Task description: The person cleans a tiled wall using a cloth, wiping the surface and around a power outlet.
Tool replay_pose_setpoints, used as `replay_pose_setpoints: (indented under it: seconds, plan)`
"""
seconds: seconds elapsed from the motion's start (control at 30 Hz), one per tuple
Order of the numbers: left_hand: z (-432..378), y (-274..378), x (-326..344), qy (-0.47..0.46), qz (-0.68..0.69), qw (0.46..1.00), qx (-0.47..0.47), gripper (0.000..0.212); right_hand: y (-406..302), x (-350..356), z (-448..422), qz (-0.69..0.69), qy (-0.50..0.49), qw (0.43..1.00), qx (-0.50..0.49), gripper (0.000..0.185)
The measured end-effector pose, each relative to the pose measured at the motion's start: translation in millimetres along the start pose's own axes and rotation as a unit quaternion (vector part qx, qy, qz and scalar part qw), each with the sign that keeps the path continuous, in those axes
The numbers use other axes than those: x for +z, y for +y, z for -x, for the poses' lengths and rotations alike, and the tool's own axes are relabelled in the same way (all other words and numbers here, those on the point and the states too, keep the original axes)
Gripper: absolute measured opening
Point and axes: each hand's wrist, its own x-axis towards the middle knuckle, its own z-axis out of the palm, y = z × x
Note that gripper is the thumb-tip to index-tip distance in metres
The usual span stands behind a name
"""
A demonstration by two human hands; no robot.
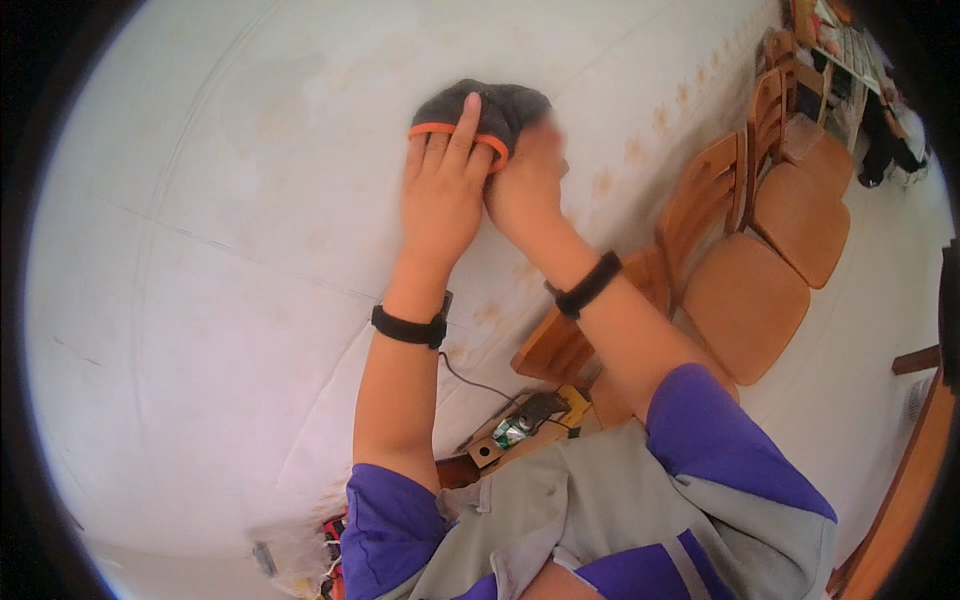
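A dark grey cloth piece with an orange edge (480, 105), perhaps a glove or cap, lies against the pale wall at the upper middle of the head view. Several fingers of my left hand (444, 180) are tucked under its orange rim, while one finger lies over the outside of the cloth. My right hand (529, 180) is at the cloth's right side, gripping it; a blur hides part of its fingers. Each wrist wears a black strap.
Wooden chairs (746, 300) stand in a row on the right. Below my forearms, a green and silver can (511, 433) and a cardboard box (487, 452) sit near a thin black cable (480, 384). A clear plastic bag (296, 551) is at the lower left.
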Motion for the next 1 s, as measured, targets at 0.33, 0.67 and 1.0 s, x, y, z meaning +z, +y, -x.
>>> replay_pose_setpoints:
  seconds: [0.33, 0.67, 1.0]
  plan:
    - [51.6, -14.0, -35.7, -0.03, -0.032, 0.999, -0.016, 0.022, -23.8, 17.1, 49.3, 0.044, 0.022, 0.995, -0.088, 0.058]
    - [-9.3, 1.2, -6.7, -0.016, 0.008, 1.0, 0.025, 0.019, -9.9, 7.3, -5.9, -0.124, 0.046, 0.987, 0.093, 0.063]
    - [33.8, -0.8, -19.9, -0.03, -0.008, 0.999, -0.022, 0.023, -10.7, 17.6, 31.1, -0.127, 0.086, 0.988, 0.022, 0.058]
